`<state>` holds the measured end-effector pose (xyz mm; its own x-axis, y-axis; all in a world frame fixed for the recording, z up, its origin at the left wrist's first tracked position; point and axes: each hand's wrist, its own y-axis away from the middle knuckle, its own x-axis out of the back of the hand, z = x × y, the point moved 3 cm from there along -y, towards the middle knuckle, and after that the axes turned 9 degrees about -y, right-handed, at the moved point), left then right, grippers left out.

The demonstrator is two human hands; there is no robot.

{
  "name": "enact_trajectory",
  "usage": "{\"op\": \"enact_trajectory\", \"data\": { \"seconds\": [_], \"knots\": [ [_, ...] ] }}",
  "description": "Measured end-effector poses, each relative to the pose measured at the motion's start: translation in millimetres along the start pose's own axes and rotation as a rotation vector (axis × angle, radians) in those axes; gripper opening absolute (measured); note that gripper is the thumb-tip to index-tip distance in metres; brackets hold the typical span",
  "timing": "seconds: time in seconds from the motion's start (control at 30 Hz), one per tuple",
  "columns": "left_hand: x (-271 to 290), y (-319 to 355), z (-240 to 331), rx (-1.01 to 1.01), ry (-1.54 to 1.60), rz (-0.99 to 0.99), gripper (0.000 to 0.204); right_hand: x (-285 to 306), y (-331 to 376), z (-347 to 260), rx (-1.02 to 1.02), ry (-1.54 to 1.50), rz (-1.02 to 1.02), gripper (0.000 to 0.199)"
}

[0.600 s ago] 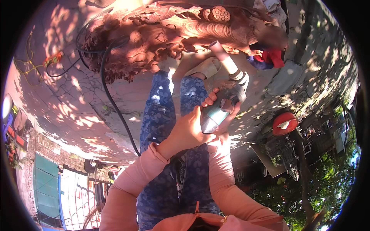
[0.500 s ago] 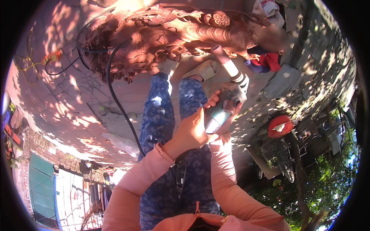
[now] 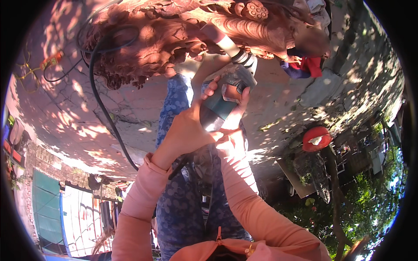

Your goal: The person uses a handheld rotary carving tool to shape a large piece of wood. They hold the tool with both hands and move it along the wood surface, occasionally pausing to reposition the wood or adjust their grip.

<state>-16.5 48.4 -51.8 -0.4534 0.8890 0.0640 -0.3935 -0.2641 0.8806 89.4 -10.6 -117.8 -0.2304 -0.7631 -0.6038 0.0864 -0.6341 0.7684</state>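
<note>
Both of my hands hold a power tool (image 3: 220, 106) with a dark green-grey body, a ribbed collar and a brown-and-pale cylindrical tip. My left hand (image 3: 185, 130) grips the rear end of its body. Wrapped around the middle is my right hand (image 3: 238, 114), its fingertips showing on the left side and its thumb on the right. The tip points up and left, overlapping the near side of a large reddish-brown carved sculpture (image 3: 170, 41) with flowing folds and a round seed-pod shape. Whether tip and carving touch I cannot tell.
A black cable (image 3: 102, 104) loops from the sculpture toward my left forearm. At the far left lies an orange power strip (image 3: 52, 59) with a yellow cord. Red cloth (image 3: 311, 66) sits at the sculpture's right end. A red bowl-like container (image 3: 317, 139) stands on the right.
My hands and the power tool have moved left and slightly up in view. Its tip now overlaps the sculpture farther left. The sculpture appears higher in the picture.
</note>
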Motion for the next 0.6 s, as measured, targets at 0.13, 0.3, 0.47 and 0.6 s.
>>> {"op": "enact_trajectory", "data": {
  "seconds": [0.13,0.3,0.47,0.6],
  "knots": [
    [-20.3,1.0,0.0,0.0,0.139,-0.074,0.073,17.8,15.6,-18.4,-0.004,0.041,-0.054,0.077],
    [-45.7,-4.9,-3.5,-0.195,0.114,0.02,0.074,13.6,32.7,-30.4,0.096,0.029,0.014,0.082],
    [-22.3,-2.2,-6.0,0.044,0.095,-0.125,0.075,17.8,17.9,-14.0,0.041,0.008,-0.031,0.082],
    [4.9,2.8,-6.2,0.029,-0.049,-0.034,0.07,11.1,1.3,10.1,0.021,-0.076,-0.016,0.079]
  ]
}}
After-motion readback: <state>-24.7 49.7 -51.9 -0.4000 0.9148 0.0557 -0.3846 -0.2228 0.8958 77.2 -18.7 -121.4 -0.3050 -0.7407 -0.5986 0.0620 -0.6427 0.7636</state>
